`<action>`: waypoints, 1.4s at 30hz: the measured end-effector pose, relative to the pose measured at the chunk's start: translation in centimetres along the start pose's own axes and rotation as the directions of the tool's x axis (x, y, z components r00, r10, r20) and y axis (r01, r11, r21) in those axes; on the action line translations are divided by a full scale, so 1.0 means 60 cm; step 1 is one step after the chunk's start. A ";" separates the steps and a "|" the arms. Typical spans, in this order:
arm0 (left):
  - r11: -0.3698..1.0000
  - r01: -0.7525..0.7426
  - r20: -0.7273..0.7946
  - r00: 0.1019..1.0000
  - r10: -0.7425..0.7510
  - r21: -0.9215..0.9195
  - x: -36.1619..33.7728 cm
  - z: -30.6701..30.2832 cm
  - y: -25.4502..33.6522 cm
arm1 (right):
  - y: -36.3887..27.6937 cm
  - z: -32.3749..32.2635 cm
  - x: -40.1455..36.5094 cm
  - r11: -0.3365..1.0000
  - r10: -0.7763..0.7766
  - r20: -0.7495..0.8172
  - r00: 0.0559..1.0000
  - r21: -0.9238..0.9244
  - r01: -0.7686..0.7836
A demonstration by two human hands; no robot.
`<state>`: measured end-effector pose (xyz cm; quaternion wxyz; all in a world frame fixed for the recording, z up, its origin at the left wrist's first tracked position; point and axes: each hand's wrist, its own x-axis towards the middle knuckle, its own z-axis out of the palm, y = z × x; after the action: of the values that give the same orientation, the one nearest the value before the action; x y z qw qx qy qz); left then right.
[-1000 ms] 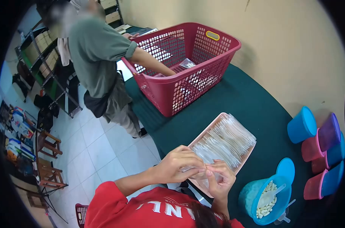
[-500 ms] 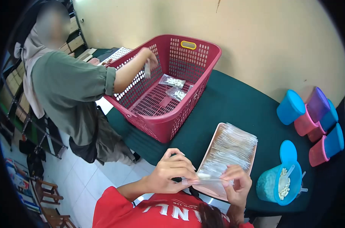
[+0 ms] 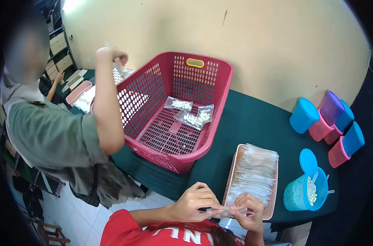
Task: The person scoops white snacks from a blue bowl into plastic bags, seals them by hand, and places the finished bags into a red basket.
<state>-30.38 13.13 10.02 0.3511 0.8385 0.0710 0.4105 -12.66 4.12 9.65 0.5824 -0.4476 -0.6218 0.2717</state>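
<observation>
A clear plastic bag (image 3: 226,210) is stretched between my two hands at the bottom middle. My left hand (image 3: 198,203) pinches one end, and my right hand (image 3: 248,210) pinches the other, close beside it. Just beyond, a pink tray (image 3: 231,180) holds a thick row of flat clear bags (image 3: 255,168). To the right stands a blue tub (image 3: 295,194) with white capsules (image 3: 312,192) and a scoop inside. Filled capsule bags (image 3: 191,119) lie on the floor of the red basket (image 3: 219,123).
A co-worker (image 3: 51,131) stands left of the basket, one arm raised beside it. Blue, pink and purple containers (image 3: 332,108) stand at the right of the green-covered table (image 3: 252,115). Another person's hand (image 3: 59,77) shows at the far left.
My hands have come closer together on the bag. The co-worker's hand has left the basket and risen to the left. Another filled bag now shows in the basket. The view has shifted.
</observation>
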 end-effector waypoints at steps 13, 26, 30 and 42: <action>0.996 -0.048 -0.011 0.999 0.048 -0.081 -0.003 -0.057 -0.017 | -0.056 -0.028 0.019 0.978 0.192 -0.001 0.981 -0.082 -0.191; 0.890 0.404 -0.012 0.909 -0.416 -0.213 -0.149 -0.063 -0.020 | -0.030 0.050 0.201 0.821 -0.536 -0.248 0.807 -0.376 0.430; 0.819 0.491 0.239 0.869 -0.434 -0.297 -0.160 -0.039 -0.021 | 0.010 0.066 0.192 0.808 -0.197 0.184 0.963 -0.525 0.266; 0.921 0.335 0.606 0.781 -0.151 -0.202 -0.111 0.138 -0.091 | 0.105 -0.112 -0.166 0.268 0.726 -0.241 0.644 -0.764 -0.587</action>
<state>-27.69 10.06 -1.20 0.5287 0.8438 0.0068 0.0924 -5.42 -2.94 0.62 0.1029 -0.8477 -0.4727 0.2176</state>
